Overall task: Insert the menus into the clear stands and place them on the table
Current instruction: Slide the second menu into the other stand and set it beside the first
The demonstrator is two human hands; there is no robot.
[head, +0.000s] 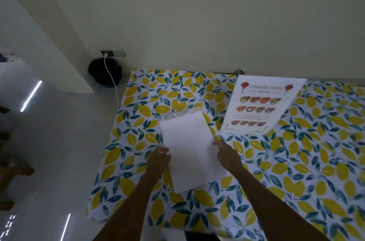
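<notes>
A white sheet (187,142), blank side up, is held over the lemon-print tablecloth (296,161). My left hand (159,158) pinches its left edge. My right hand (227,155) grips its right edge. Faint clear edges around the sheet's top hint at a clear stand (173,115), but I cannot tell for sure. A printed Chinese food menu (260,104) stands or leans at the far side of the table, close to the wall, to the right of the sheet.
The table's left edge (104,161) drops to a pale glossy floor. A black round object (104,72) sits on the floor by the wall, with a white cable (112,81) plugged into a wall socket (113,53). Dark wooden furniture parts show at far left.
</notes>
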